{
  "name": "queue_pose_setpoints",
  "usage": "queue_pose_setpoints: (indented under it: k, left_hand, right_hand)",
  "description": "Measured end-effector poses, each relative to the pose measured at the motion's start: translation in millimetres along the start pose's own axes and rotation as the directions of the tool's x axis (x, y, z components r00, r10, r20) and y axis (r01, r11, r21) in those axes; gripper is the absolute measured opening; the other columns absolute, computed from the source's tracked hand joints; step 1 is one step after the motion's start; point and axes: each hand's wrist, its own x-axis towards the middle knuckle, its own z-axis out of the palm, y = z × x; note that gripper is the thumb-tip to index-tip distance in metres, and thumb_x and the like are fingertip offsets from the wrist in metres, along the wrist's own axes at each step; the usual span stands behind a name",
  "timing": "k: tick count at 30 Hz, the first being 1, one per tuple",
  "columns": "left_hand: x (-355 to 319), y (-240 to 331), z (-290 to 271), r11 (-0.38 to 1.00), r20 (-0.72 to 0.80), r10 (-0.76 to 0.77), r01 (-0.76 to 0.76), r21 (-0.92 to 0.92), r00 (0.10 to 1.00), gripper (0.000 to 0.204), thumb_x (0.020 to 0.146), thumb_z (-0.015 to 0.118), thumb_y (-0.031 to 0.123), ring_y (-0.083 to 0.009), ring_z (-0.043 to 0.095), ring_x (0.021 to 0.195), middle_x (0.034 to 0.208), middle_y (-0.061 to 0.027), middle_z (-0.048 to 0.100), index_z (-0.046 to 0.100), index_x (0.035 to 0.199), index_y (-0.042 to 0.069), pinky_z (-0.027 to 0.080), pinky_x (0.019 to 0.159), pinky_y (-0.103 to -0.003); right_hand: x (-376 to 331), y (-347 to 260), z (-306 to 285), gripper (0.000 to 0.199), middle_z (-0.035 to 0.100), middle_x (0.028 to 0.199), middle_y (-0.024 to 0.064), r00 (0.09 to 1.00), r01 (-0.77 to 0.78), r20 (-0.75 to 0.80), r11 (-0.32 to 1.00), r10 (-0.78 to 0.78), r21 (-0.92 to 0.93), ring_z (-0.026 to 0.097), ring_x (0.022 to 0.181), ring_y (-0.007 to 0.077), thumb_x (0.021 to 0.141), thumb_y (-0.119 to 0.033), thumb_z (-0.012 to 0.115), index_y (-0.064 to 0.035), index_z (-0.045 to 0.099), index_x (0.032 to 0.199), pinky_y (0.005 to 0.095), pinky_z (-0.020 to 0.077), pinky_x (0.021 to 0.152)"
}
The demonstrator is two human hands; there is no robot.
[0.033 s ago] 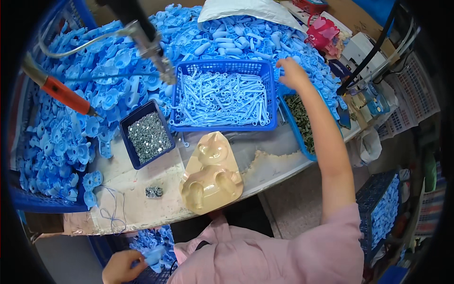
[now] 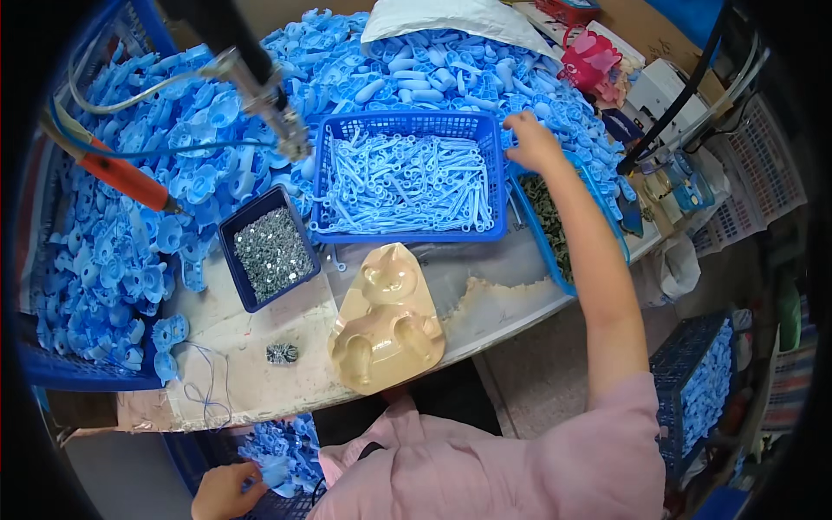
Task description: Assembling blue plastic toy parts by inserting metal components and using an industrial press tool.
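Observation:
My right hand [image 2: 535,144] reaches to the far right corner of a blue mesh basket [image 2: 416,236] full of thin light blue sticks with ringed ends. Its thumb and fingers are apart around the rim corner, and I see nothing held. Low at the left, my left hand [image 2: 227,492] is curled by a lower crate of blue plastic pieces. Its fingertips meet a light blue plastic part [image 2: 276,471], partly hidden. On the table's front edge lies a beige moulded form [image 2: 387,321] with rounded hollows. Left of the basket stands a dark blue bin [image 2: 270,251] of small screws.
A blue tray [image 2: 555,260] of dark pieces lies beneath my right forearm. Blue plastic shells [image 2: 208,113] heap up behind and left. An orange-handled tool [image 2: 121,178] and a metal-tipped tool [image 2: 277,121] hang over the left side. A dark crate [image 2: 689,381] stands at right.
My right hand has lowered slightly, with its thumb nearer the basket rim. The tray under my right arm has shifted a little. The hanging tool at upper left has swung slightly left.

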Motion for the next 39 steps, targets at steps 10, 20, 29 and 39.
queue_pose_setpoints:
  k: [10, 20, 29, 39]
  left_hand:
    - [51, 88, -19, 0.805, -0.333, 0.551, -0.593, -0.032, 0.766, 0.027, 0.087, 0.074, 0.023, -0.0341, 0.068, 0.090, 0.100, -0.0154, 0.071, 0.069, 0.106, 0.004, 0.053, 0.082, -0.043]
    - [133, 250, -39, 0.572, -0.590, 0.672, -0.820, 0.027, 0.448, 0.062, 0.085, 0.077, 0.019, -0.0262, 0.063, 0.072, 0.098, -0.0129, 0.069, 0.051, 0.140, 0.007, 0.051, 0.063, -0.036]
    - [130, 223, -25, 0.520, -0.489, 0.710, -0.846, -0.120, 0.506, 0.041, 0.087, 0.076, 0.022, -0.0220, 0.059, 0.066, 0.081, -0.0097, 0.064, 0.065, 0.124, 0.008, 0.049, 0.059, -0.032]
    - [135, 199, -27, 0.576, -0.535, 0.619, -0.795, -0.188, 0.575, 0.040, 0.086, 0.078, 0.023, -0.0222, 0.063, 0.066, 0.086, -0.0109, 0.068, 0.067, 0.122, 0.008, 0.051, 0.061, -0.032]
  right_hand:
    - [-39, -8, -69, 0.021, 0.072, 0.088, 0.0117, 0.980, 0.008, -0.178, 0.876, 0.089, 0.481, 0.069, 0.074, 0.0191, 0.087, -0.017, 0.066, -0.0010, 0.073, 0.098, 0.0340, 0.0535, 0.068]
    - [-131, -139, -99, 0.017, 0.074, 0.089, 0.0062, 0.569, -0.093, 0.476, 0.523, -0.670, 0.847, 0.069, 0.076, 0.0107, 0.090, -0.014, 0.073, -0.0013, 0.074, 0.101, 0.0271, 0.0557, 0.068]
    - [93, -29, 15, 0.023, 0.072, 0.101, 0.0131, 0.987, 0.126, -0.148, 0.875, -0.063, 0.467, 0.072, 0.085, 0.0240, 0.085, -0.006, 0.068, -0.0050, 0.071, 0.108, 0.0362, 0.0560, 0.074]
    - [166, -31, 63, 0.032, 0.068, 0.119, 0.0187, 0.964, 0.244, -0.044, 0.939, -0.261, -0.241, 0.067, 0.100, 0.0386, 0.089, -0.008, 0.056, -0.0127, 0.069, 0.118, 0.0431, 0.0548, 0.083]
